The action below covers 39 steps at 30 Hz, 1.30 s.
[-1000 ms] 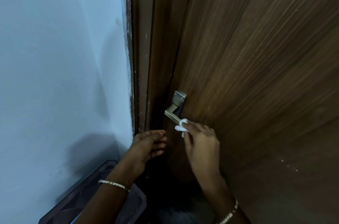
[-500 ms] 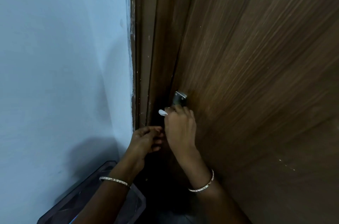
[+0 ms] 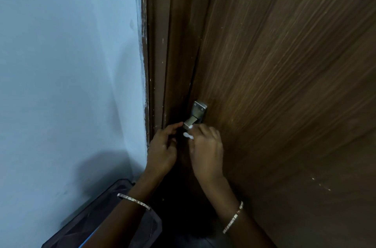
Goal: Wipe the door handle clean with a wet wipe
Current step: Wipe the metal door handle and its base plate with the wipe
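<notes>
one wet wipe (image 3: 188, 136) at door handle (image 3: 192, 120); bin (image 3: 101, 217) contents unclear.

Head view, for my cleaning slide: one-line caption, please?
Right hand grips a white wet wipe at the metal door handle of a brown door; left hand hovers beside it.

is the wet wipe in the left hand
No, the white wet wipe is pinched in the right hand at the door handle, while the left hand is beside it.
</notes>
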Tool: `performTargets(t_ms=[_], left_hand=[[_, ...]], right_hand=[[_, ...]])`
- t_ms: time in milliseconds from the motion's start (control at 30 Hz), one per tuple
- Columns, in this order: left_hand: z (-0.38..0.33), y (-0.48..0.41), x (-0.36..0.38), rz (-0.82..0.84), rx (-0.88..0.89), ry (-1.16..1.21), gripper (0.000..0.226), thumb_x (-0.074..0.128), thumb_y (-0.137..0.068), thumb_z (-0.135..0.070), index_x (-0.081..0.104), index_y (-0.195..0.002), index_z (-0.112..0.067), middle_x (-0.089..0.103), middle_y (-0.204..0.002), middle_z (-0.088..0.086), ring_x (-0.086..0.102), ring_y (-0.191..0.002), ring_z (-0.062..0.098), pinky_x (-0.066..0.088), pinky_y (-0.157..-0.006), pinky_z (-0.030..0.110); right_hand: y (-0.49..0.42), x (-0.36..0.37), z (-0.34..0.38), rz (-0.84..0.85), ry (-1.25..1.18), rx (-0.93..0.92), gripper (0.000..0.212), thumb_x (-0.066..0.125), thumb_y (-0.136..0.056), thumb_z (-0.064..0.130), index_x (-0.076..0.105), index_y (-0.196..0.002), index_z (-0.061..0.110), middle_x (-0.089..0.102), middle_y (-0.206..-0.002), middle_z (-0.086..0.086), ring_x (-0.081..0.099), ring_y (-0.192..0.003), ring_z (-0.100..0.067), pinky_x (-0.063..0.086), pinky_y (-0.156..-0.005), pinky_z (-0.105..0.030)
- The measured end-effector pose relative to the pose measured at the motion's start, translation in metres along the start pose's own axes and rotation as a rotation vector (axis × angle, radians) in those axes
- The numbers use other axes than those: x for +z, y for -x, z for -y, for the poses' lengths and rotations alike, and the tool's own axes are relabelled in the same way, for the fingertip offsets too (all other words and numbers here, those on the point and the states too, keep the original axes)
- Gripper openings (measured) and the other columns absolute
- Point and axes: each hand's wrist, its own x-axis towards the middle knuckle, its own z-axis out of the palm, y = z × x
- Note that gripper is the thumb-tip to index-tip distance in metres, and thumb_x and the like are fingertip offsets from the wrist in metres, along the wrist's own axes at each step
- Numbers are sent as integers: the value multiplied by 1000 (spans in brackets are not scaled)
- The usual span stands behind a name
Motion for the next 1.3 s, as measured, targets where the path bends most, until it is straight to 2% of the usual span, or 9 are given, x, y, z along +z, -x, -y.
performTargets(t_ms=[200,367,467,633,733,833,933,1133,1300], left_hand=[[3,-2,3,-40,0,5,44,52,-89,2,64,-122,-25,66,-118,-1,60,-107,9,50,-94,31],[5,-1,4,1,-105,81,36,55,-93,-8,62,-122,-28,65,-107,-9,62,-102,12,57,-86,41],[3,-3,4,-6,-120,95,37,56,-93,-9,59,-124,-28,66,-105,-8,64,-98,13,57,-86,46],[1,-4,7,-53,-31,32,35,60,-91,-15,58,-123,-31,68,-100,-12,67,-87,9,59,-76,43],[3,-4,14,-40,-46,82,22,60,-92,-25,62,-112,-34,71,-91,-10,69,-79,9,57,-68,34],[-1,-6,19,173,-486,497,20,57,-94,-37,70,-106,-28,76,-97,0,72,-82,13,56,-61,29],[2,-10,21,397,-829,848,30,51,-96,-37,71,-112,-22,75,-111,0,67,-107,20,55,-72,33],[3,-12,27,426,-970,1134,30,55,-89,-13,70,-114,-18,75,-108,4,68,-93,20,55,-67,33],[4,-15,26,454,-987,1124,29,58,-83,-4,77,-102,-15,73,-91,4,66,-79,19,53,-64,31]], right_hand=[[3,-2,-11,2,-2,-33,23,69,-86,19,74,-108,18,74,-103,1,68,-89,-21,52,-81,-33],[34,-17,-51,-67,-220,53,29,76,-78,6,77,-102,22,75,-113,10,69,-100,-11,55,-88,-32],[29,-19,-54,-135,-537,255,29,77,-76,2,77,-92,26,78,-96,14,72,-93,1,57,-80,-19],[22,-23,-58,-69,-1295,810,13,74,-85,3,80,-87,15,81,-82,-6,76,-79,-16,59,-67,-23],[30,-33,-60,-193,-855,581,25,74,-84,0,80,-98,19,81,-93,3,77,-88,-9,62,-76,-25],[27,-37,-60,-434,-318,61,28,67,-91,2,75,-115,14,72,-119,1,65,-110,-8,49,-97,-17],[6,-28,-64,-541,-29,-213,27,63,-98,6,69,-124,2,65,-128,-12,57,-122,-22,45,-106,-29],[-7,2,-104,-205,391,-559,38,49,-102,5,54,-139,-2,52,-149,-17,39,-146,-29,14,-125,-49],[3,10,-109,-73,562,-525,53,37,-102,16,33,-154,7,28,-164,-11,20,-152,-21,-4,-125,-49]])
